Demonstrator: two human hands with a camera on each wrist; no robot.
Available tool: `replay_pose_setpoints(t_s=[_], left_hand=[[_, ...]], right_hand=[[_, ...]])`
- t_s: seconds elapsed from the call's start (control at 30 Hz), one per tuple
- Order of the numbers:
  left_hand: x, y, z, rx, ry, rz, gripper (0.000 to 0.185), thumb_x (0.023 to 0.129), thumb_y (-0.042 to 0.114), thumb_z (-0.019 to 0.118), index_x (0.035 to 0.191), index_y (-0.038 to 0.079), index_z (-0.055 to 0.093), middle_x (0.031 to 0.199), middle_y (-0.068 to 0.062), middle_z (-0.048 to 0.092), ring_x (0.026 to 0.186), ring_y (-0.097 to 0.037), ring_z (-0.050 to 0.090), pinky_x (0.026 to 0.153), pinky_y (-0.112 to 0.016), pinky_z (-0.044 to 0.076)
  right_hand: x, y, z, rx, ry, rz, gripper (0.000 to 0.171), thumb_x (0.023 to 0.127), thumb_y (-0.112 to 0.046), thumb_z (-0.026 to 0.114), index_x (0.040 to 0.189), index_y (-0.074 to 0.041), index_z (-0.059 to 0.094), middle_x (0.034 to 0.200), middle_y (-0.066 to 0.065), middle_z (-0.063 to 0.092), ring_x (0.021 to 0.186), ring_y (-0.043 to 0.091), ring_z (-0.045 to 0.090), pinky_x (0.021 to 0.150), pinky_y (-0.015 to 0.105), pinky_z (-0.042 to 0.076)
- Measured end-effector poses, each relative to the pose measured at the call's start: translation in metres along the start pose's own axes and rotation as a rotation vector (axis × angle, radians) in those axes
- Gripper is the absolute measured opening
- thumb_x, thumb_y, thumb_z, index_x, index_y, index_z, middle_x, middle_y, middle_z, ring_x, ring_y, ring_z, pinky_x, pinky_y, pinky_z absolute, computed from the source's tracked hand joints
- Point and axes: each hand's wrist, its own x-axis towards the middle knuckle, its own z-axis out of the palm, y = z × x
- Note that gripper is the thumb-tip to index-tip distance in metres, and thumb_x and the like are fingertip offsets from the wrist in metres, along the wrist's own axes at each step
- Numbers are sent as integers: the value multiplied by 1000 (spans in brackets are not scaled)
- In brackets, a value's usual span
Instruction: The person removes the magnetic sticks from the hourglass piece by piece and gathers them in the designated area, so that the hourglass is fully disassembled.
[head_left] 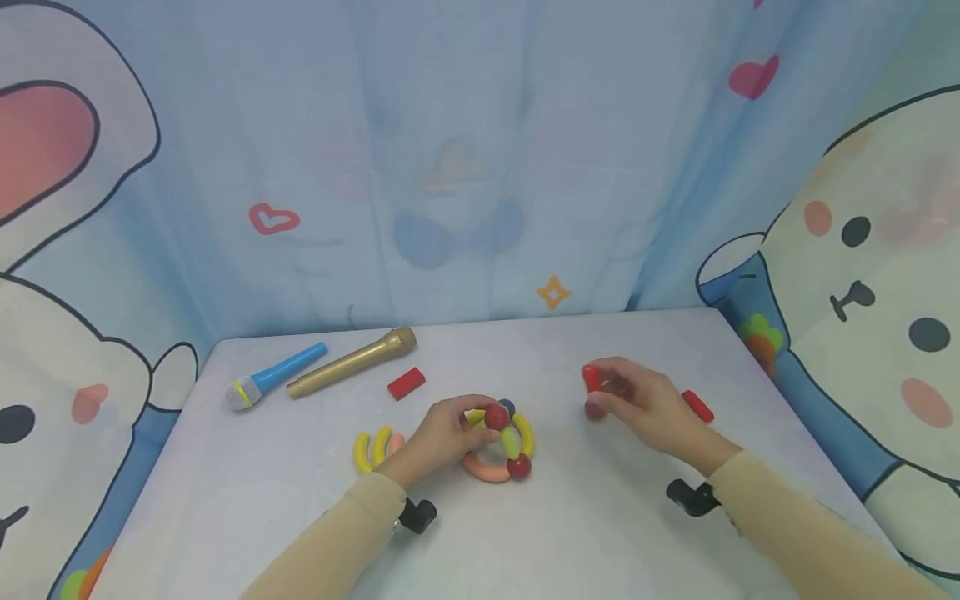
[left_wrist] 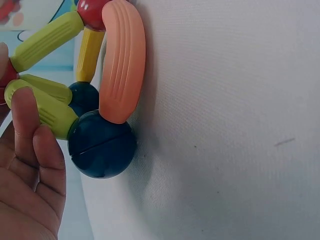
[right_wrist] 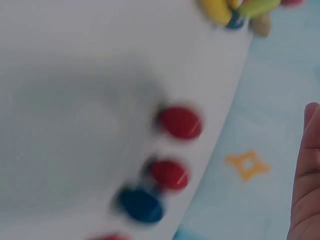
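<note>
At the lower centre of the head view, the left hand [head_left: 441, 435] has its grip on the upper red ball [head_left: 497, 416] of a ball-and-stick structure [head_left: 511, 443], which stands on the table [head_left: 577, 533]. Farther right, the right hand [head_left: 641, 407] pinches a red stick [head_left: 591, 378]; a dark red ball [head_left: 595, 411] shows just below.
</note>
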Motion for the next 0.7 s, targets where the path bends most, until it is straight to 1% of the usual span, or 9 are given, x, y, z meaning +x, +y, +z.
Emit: replay_pose_setpoints(t_s=[0.1, 0.13, 0.23, 0.33, 0.37, 0.43, 0.5, 0.6, 0.7], left_hand=[[0, 0, 0, -3, 5, 2, 40, 87, 24, 79, 125, 26, 67, 72, -3, 59, 57, -13, 50, 50, -25, 42], [0, 0, 0, -7, 6, 2, 40, 87, 24, 79, 125, 26, 67, 71, -3, 58, 56, -13, 49, 50, -25, 42], [0, 0, 0, -15, 7, -5, 41, 86, 25, 80, 125, 27, 67, 70, -3, 57, 56, -13, 49, 49, -25, 41], [-1, 0, 0, -19, 6, -14, 41, 86, 26, 80, 125, 28, 67, 72, -3, 59, 56, -14, 49, 49, -25, 41], [-1, 0, 0, -19, 6, -16, 42, 86, 26, 80, 126, 29, 67, 72, -3, 60, 56, -14, 49, 50, -25, 41], [-2, 0, -1, -21, 3, -16, 42, 86, 26, 80, 126, 29, 67, 74, -3, 61, 56, -15, 49, 50, -26, 42], [-2, 0, -1, -22, 2, -16, 42, 86, 26, 80, 126, 29, 67, 75, -4, 61, 56, -15, 49, 50, -26, 42], [-1, 0, -1, -18, -2, -12, 42, 86, 27, 80, 126, 29, 67, 78, -3, 62, 56, -15, 50, 50, -25, 42], [-1, 0, -1, -11, -3, -6, 42, 86, 27, 80, 126, 29, 66, 82, -1, 63, 58, -15, 50, 51, -25, 42]], right_hand=[[-15, 38, -26, -67, 47, 41, 52, 95, -21, 70, 142, -13, 48, 120, 12, 61, 100, 29, 62, 75, 22, 54], [-20, 50, -35, -90, 62, 56, 54, 96, -19, 69, 144, -14, 47, 121, 14, 60, 100, 31, 62, 73, 22, 54], [-33, 87, -59, -163, 83, 125, 57, 98, -20, 67, 149, -14, 42, 122, 21, 58, 100, 38, 62, 71, 31, 57], [-42, 117, -76, -201, 56, 201, 59, 99, -21, 65, 151, -10, 39, 122, 27, 56, 99, 45, 62, 72, 46, 58], [-44, 126, -79, -209, 40, 220, 59, 99, -21, 65, 150, -9, 38, 123, 29, 55, 99, 46, 62, 73, 50, 58], [-47, 141, -83, -219, -4, 255, 59, 99, -21, 65, 149, -5, 38, 123, 32, 55, 100, 49, 61, 75, 54, 57], [-49, 153, -84, -235, -46, 280, 59, 98, -22, 66, 147, -2, 40, 122, 33, 55, 101, 49, 60, 76, 54, 56], [-48, 165, -84, -268, -97, 312, 59, 97, -29, 67, 144, 0, 44, 120, 33, 56, 102, 50, 59, 78, 57, 55], [-46, 171, -81, -317, -116, 329, 58, 97, -35, 66, 139, 0, 48, 118, 31, 59, 103, 49, 58, 81, 61, 52]])
